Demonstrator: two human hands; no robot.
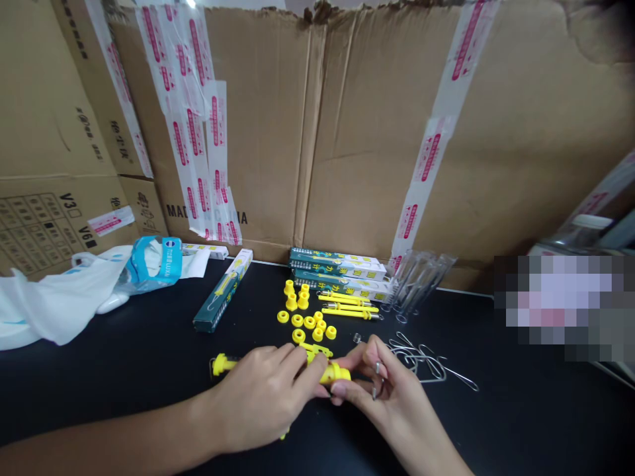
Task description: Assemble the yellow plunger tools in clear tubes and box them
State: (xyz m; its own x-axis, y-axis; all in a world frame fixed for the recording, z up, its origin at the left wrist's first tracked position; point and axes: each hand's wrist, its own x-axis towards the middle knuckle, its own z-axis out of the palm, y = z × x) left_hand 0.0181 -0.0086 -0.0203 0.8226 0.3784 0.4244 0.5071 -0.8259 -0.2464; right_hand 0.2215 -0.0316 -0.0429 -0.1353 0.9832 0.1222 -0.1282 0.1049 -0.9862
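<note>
Both hands meet over the black table at a yellow spring scale part (328, 375) with a collar near its right end. My left hand (265, 390) is closed around it from above and hides much of it. My right hand (384, 387) pinches its right end between thumb and fingers. Bits of a metal piece (378, 367) show between the right hand's curled fingers; its full shape is hidden. A yellow end with a wire loop (217, 365) sticks out left of my left hand. Just beyond the fingers lies a flat yellow piece (317, 350).
Beyond my hands lie several yellow caps and rings (297, 320), yellow rods with springs (350, 306), clear tubes (414, 287) and green-white boxes (342, 274). Wire hooks (431, 360) lie to the right. Another box (223, 291) and a tissue pack (157, 261) are left. Cardboard walls (262, 132) stand behind.
</note>
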